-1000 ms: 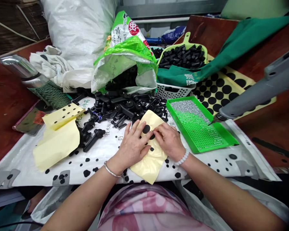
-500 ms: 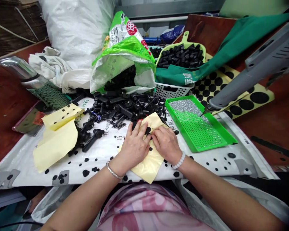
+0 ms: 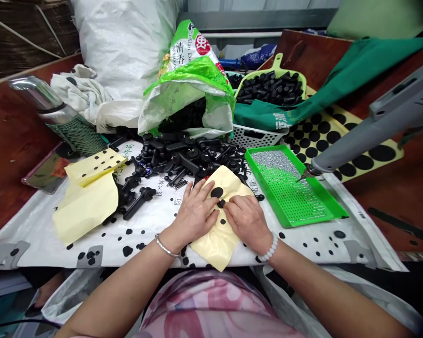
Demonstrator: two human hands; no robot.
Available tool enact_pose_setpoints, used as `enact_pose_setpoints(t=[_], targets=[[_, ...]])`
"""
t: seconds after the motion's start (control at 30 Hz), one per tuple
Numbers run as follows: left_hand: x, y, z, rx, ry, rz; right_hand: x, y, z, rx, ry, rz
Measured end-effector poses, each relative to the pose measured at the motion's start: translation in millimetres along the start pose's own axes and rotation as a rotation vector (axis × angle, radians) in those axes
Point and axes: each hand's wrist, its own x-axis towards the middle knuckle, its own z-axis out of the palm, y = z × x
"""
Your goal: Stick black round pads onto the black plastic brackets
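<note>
A pale yellow backing sheet [image 3: 216, 251] with black round stickers lies before me, its far end over the pile of black plastic handles [image 3: 183, 157]. My left hand [image 3: 196, 217] rests on the sheet's left side, fingers stretched and spread, holding nothing. On the right, my right hand [image 3: 249, 219] has its fingers curled, thumb and fingertips pinched at the edge of a small black sticker [image 3: 221, 203]. A larger black sticker [image 3: 217, 192] shows just beyond, and another small one nearer me. How far the pinched sticker is lifted is hard to see.
On the right stands a green tray [image 3: 289, 188] of small metal screws, under the tip of a grey electric screwdriver [image 3: 370, 126]. Behind are an open green bag [image 3: 186, 89] and a yellow-green scoop [image 3: 273, 82] of black pieces. Another yellow sheet [image 3: 86, 206] and a flask [image 3: 61, 117] are left.
My right fingertips have drawn back slightly, uncovering the larger black sticker and the small one at their tips. My left hand stays flat on the sheet. The whole view has shifted a little.
</note>
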Motion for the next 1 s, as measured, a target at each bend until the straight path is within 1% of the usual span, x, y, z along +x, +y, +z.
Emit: enact_pose_setpoints(t=[0.17,0.23,0.3,0.37,0.4,0.47,0.5,0.57,0.63,0.7,0.77,0.87,1.0], targets=[[0,-2,1.3,-0.054,0.011,-0.019,-10,0,-9,0.046,0.023,-0.034],[0,-2,1.5,-0.065,0.011,-0.027,-14,0,-16,0.122,0.058,-0.045],[0,-1,0.7,-0.076,0.009,-0.035,-19,0,-25,0.254,0.110,-0.034],[0,0,-2.2,-0.100,0.006,-0.028,-23,1,-34,0.402,0.169,0.028],[-1,-1,-4.8,-0.116,0.009,-0.023,-25,2,-37,0.476,0.192,0.087],[-2,-6,-12.5,-0.143,0.054,-0.031,-29,6,-41,0.635,0.228,0.221],[-2,-11,-17.5,-0.151,0.099,-0.054,-31,8,-42,0.709,0.240,0.283],[-3,-25,-28.9,-0.167,0.211,-0.170,-33,14,-39,0.831,0.250,0.391],[-2,-41,-40.2,-0.179,0.306,-0.331,-35,18,-35,0.903,0.255,0.470],[0,-54,-48.8,-0.185,0.349,-0.469,-37,20,-29,0.930,0.266,0.512],[6,-60,-52.6,-0.192,0.351,-0.545,-37,19,-25,0.928,0.272,0.522],[22,-59,-48.2,-0.252,0.328,-0.622,-37,13,-22,0.926,0.281,0.517],[53,-57,-30.8,-0.395,0.328,-0.739,-39,3,-26,0.921,0.290,0.474]])
